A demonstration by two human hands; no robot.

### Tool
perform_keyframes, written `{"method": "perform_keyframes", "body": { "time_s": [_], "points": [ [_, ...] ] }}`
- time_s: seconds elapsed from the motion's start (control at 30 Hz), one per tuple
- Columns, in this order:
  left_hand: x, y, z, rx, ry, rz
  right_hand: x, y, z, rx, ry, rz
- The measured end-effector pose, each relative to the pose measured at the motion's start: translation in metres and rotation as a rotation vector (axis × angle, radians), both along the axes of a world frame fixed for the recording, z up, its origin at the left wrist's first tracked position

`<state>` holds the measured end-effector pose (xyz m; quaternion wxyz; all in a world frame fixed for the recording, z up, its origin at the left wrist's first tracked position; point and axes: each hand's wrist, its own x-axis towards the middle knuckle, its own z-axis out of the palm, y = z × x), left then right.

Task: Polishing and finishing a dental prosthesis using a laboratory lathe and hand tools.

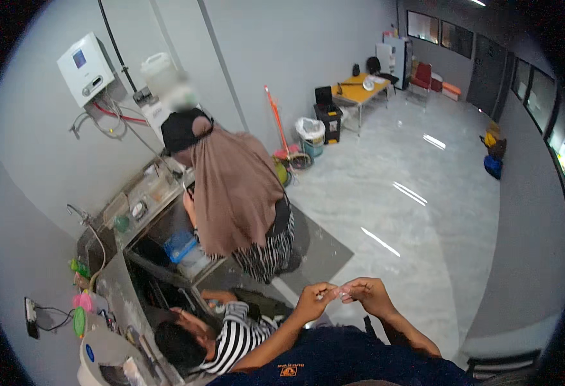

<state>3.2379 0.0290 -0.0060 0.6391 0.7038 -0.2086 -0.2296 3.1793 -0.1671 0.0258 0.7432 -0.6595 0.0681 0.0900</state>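
While left hand and right hand closely pinch a clear item, floor stretches wide to the wall

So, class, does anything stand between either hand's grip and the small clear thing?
Nothing visible does. The left hand and the right hand meet at the small clear thing, pinched at the fingertips. The person in the striped shirt is off to the left, not in between.

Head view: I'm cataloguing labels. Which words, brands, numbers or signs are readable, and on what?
Dark shirt: orange lettering, which I won't copy.
White wall unit: any marks too small to read.
Pale appliance: blue oval badge, too small to read.
Clear thing between left hand and right hand: none visible.
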Motion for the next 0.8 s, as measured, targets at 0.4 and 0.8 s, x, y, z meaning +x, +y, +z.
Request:
{"method": "perform_keyframes", "body": {
  "time_s": [0.4, 0.8],
  "points": [
    [0.258, -0.07, 0.032, -0.056, -0.194, 0.291, 0.297, -0.07, 0.029, 0.06, -0.151, 0.082],
    [0.483, -0.098, 0.063, -0.284, -0.078, 0.466, 0.564, -0.087, 0.059, 0.29, -0.078, 0.225]
  ]
}}
